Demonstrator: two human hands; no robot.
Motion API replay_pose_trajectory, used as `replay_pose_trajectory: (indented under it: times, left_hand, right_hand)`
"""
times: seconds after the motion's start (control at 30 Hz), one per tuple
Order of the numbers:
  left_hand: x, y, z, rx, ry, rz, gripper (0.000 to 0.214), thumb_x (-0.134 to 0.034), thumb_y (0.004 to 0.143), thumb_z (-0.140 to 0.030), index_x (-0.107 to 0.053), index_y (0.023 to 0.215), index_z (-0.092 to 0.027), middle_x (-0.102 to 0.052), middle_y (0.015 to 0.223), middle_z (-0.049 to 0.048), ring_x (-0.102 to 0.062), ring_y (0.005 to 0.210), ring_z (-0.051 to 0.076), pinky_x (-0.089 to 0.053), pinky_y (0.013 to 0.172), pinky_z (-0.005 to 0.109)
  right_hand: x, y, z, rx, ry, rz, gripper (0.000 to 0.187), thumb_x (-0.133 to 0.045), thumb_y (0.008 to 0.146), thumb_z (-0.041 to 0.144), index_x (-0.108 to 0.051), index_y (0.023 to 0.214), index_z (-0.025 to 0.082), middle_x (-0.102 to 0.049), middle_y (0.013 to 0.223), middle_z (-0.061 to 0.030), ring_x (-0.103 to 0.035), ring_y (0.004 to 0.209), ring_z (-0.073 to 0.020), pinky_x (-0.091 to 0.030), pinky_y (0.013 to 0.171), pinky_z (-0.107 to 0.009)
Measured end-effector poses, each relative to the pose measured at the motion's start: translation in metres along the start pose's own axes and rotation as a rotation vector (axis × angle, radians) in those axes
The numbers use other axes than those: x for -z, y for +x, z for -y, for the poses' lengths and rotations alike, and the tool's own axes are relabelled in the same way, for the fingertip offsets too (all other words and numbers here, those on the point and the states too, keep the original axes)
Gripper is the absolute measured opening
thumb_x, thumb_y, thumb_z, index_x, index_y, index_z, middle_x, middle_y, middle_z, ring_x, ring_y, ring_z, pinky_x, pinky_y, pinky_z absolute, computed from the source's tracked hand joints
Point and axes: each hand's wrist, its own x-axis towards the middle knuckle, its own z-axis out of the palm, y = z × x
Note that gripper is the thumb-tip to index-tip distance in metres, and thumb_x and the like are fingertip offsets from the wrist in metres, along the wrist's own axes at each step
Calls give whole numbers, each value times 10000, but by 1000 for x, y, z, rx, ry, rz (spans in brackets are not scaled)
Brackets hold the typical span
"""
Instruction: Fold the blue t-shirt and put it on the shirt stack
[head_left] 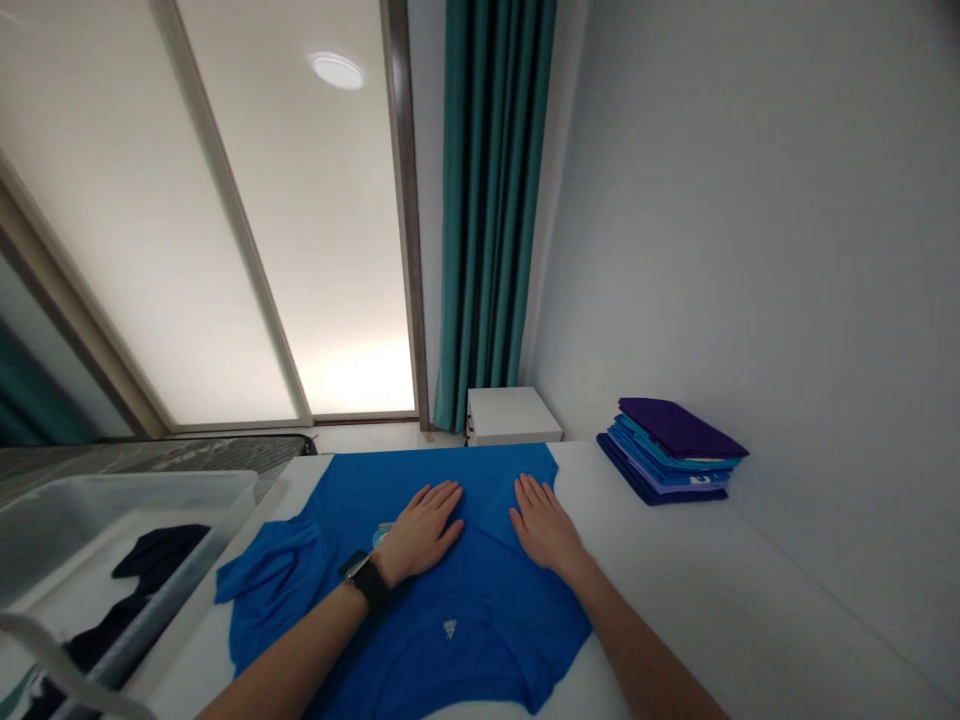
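Observation:
A bright blue T-shirt (360, 590) lies spread on a white table (720, 590), with a small white logo on the part nearest me. My left hand (424, 530) rests flat on the shirt's middle, fingers stretched out, a black watch on the wrist. My right hand (544, 525) lies flat beside it, palm down with the fingers straight, nearer the shirt's right edge. Neither hand holds anything.
A stack of folded blue and purple garments (671, 450) sits at the table's far right by the wall. A clear plastic bin (97, 540) with dark clothing stands to the left. Beyond the table are a small white cabinet (510, 415) and a teal curtain (491, 210).

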Motion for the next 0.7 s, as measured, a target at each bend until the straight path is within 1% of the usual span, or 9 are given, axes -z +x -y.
replay_pose_trajectory:
  times: [0.13,0.27,0.37,0.5,0.63,0.7]
  left_hand:
    - [13,-31,29,86,45,2,549,-339,970,-470,-384,1448,-206,-400,1493,90,-363,1379,236,-258,1153,457]
    - [19,-53,43,153,61,-19,530,-372,958,-447,-415,1430,-209,-414,1484,90,-371,1375,242,-277,1143,469]
    - [19,-60,46,175,49,-26,518,-352,966,-445,-429,1420,-210,-407,1489,87,-364,1379,233,-270,1145,462]
    - [19,-61,45,172,32,-27,512,-348,966,-437,-442,1411,-202,-412,1486,93,-364,1379,229,-260,1149,457]
    - [23,-60,42,180,30,-27,514,-343,967,-427,-444,1408,-184,-406,1490,91,-355,1384,236,-264,1149,463]
    - [25,-61,39,188,36,-22,509,-337,969,-421,-439,1411,-188,-403,1493,87,-351,1386,235,-264,1149,459]
  right_hand:
    - [-1,1,-1,-5,-17,30,642,-177,971,413,-268,1476,26,-219,1553,-141,-161,1445,-228,-90,1176,-408]
    - [-3,2,-1,-14,-29,32,647,-185,967,420,-265,1479,33,-213,1556,-135,-155,1446,-220,-90,1176,-406]
    - [-5,2,-2,-14,-33,38,648,-179,966,425,-261,1482,42,-209,1558,-124,-150,1447,-215,-93,1178,-411]
    - [-5,2,-2,-21,-45,50,646,-175,967,426,-250,1485,47,-201,1561,-112,-147,1448,-211,-91,1180,-407]
    - [-1,0,-1,-28,-60,54,645,-167,975,438,-250,1486,54,-212,1560,-111,-160,1445,-210,-88,1180,-394]
    - [2,0,4,-11,-70,49,639,-170,977,440,-261,1485,64,-221,1559,-111,-157,1446,-214,-77,1180,-406]
